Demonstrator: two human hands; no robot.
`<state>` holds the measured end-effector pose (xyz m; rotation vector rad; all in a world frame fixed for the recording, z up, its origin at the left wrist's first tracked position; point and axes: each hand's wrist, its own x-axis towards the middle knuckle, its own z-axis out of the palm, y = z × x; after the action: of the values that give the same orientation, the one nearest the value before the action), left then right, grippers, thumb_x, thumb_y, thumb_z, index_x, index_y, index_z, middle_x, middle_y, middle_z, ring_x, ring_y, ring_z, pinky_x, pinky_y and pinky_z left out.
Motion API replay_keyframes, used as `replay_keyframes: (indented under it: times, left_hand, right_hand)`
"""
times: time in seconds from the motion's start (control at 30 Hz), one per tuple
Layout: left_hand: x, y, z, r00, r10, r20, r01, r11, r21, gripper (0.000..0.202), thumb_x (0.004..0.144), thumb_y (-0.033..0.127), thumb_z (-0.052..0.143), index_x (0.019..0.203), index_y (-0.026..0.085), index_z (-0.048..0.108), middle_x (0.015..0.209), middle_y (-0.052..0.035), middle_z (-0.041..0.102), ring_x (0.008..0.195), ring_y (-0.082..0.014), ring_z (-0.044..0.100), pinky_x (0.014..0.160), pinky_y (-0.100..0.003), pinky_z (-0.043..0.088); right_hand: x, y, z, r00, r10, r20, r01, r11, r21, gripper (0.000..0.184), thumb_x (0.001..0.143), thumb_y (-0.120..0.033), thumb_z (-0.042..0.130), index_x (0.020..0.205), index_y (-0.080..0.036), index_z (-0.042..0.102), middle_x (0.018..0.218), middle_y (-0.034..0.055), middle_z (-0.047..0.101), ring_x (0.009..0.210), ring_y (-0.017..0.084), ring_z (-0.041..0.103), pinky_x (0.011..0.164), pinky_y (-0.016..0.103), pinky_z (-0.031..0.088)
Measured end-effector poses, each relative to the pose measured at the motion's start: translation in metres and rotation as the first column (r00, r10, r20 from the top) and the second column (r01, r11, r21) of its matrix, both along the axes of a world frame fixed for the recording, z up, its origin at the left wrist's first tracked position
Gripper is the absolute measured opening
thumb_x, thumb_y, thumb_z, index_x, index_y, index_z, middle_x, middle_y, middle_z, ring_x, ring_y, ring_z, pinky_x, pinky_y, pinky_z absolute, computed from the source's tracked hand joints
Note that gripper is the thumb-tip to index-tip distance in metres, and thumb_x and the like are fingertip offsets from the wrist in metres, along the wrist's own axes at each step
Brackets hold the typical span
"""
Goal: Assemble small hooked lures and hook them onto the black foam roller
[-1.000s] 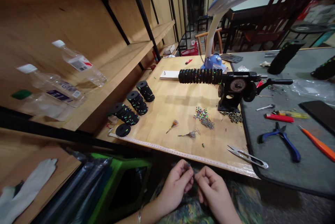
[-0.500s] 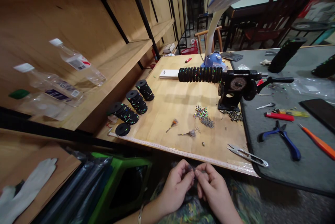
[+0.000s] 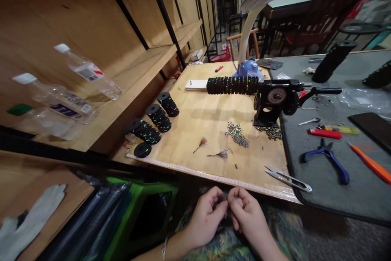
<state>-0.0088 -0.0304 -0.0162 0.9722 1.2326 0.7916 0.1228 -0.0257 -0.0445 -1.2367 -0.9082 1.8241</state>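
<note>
1. Two hands below the near edge of one bench, fingertips meeting; clock read from there, 12 pointing to the far edge.
2. Left hand: grip pinched closed, thumb against forefinger, on a tiny item; one bracelet at the wrist.
3. Right hand: grip closed as well, thumb and forefinger at the same tiny item. Mostly hidden between the fingertips; too small to make out.
4. Toward 12, on the bench: two fuzzy bundles, one slightly toward 11; beyond, one pile of coloured beads touching one pile of grey pieces.
5. Just past 12, nearer: one small cylinder.
6. At 1: one hand-cranked winder, one row of wound black discs reaching out toward 12, one heap of metal tubes at the base.
7. At 2: one pair of snips; farther, on a grey mat, one pair of blue-handled pliers.
8. Between 10 and 11: three stacks of black spools; at 10, one single spool.
9. Farther at 10, on a shelf: three bottles.
</note>
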Motion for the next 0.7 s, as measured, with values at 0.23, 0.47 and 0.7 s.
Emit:
replay_keyframes:
  times: [0.23,0.47,0.7]
  left_hand:
    - [0.002,0.002,0.008,0.994,-0.063,-0.086,0.068,0.996,0.053,0.019,0.082,0.03,0.057,0.071,0.018,0.047,0.064,0.0035,0.045,0.06,-0.0108,0.04,0.06,-0.024,0.035]
    - [0.0,0.003,0.011,0.989,-0.087,-0.122,0.097,0.992,0.079,0.013,0.08,0.025,0.057,0.073,0.016,0.05,0.067,0.0014,0.048,0.067,-0.0137,0.045,0.065,-0.026,0.038]
    - [0.0,0.002,0.012,0.989,-0.094,-0.118,0.103,0.992,0.074,0.011,0.078,0.022,0.057,0.072,0.017,0.05,0.068,0.0012,0.049,0.068,-0.0139,0.045,0.066,-0.025,0.038]
  right_hand:
    - [0.001,0.001,-0.002,0.998,-0.064,0.002,0.064,0.996,-0.06,0.036,0.077,-0.056,0.059,0.075,-0.023,0.045,0.027,-0.0136,0.037,0.024,0.004,0.023,0.03,0.015,0.015]
    - [0.003,0.001,0.003,0.996,-0.08,-0.045,0.077,0.995,-0.061,0.034,0.078,-0.053,0.059,0.074,-0.022,0.046,0.028,-0.0135,0.039,0.024,0.004,0.023,0.031,0.014,0.015]
    - [0.004,0.002,0.011,0.993,-0.108,-0.049,0.105,0.992,-0.074,0.043,0.074,-0.062,0.06,0.074,-0.022,0.044,0.027,-0.0142,0.037,0.024,0.003,0.022,0.03,0.014,0.014]
